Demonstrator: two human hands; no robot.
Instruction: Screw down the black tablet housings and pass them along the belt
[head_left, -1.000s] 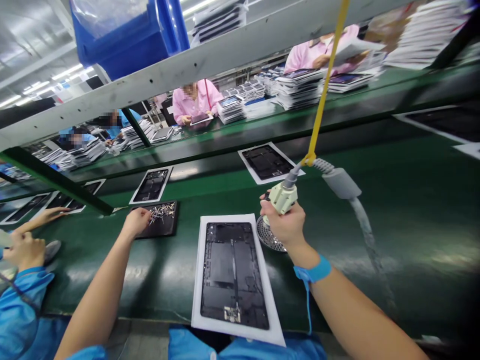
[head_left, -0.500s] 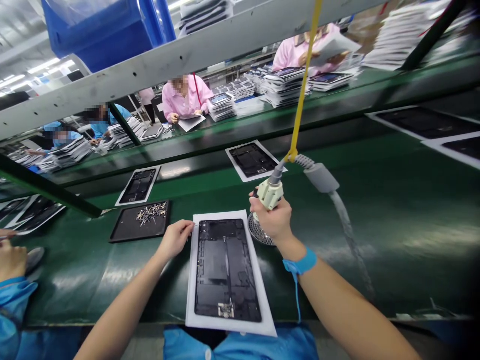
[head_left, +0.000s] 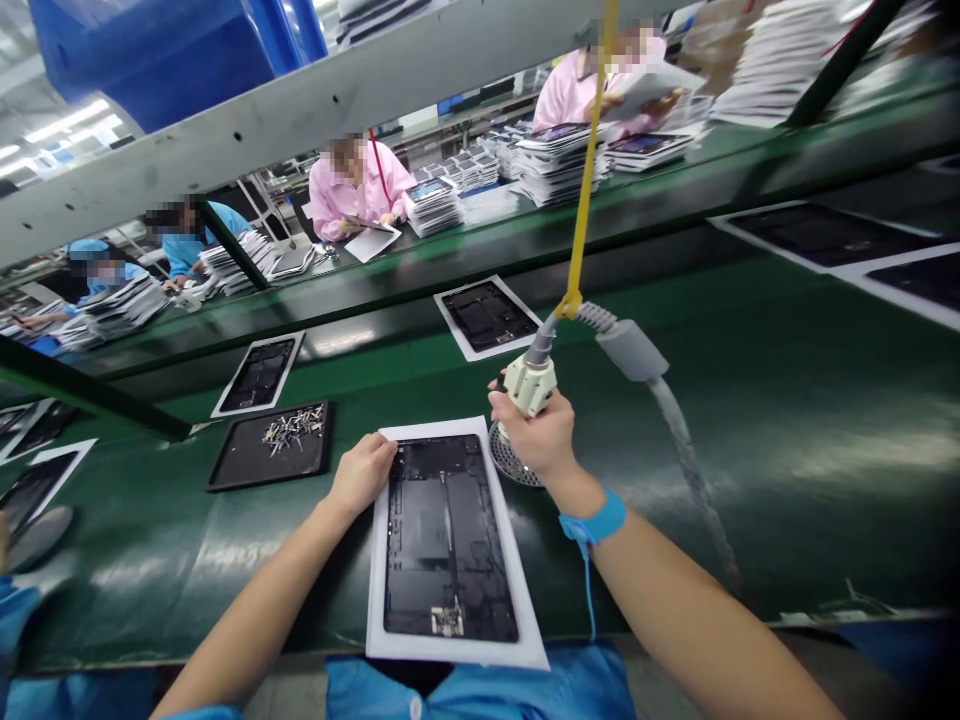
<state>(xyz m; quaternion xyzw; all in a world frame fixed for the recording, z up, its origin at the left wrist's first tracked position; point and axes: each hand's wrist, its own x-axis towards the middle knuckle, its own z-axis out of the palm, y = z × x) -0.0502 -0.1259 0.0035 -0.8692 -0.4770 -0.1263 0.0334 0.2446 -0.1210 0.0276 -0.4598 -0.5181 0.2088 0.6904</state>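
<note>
Tablet shell [head_left: 450,540], qty 1, on 1 white sheet [head_left: 450,650], btwn & nearer than both hands. L hand [head_left: 365,472] fingers bunched at its top L corner; can't tell if pinching anything. R hand [head_left: 536,430] wrapped tight round 1 corded tool [head_left: 530,385]. Black tray [head_left: 240,450], qty 1, w/ metal bits [head_left: 292,430], uncounted, L of L hand.

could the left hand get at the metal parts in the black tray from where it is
Probably yes: the left hand is at the upper left corner of the near tablet, just beside the open black tray, and nothing visible covers the metal parts.
</note>
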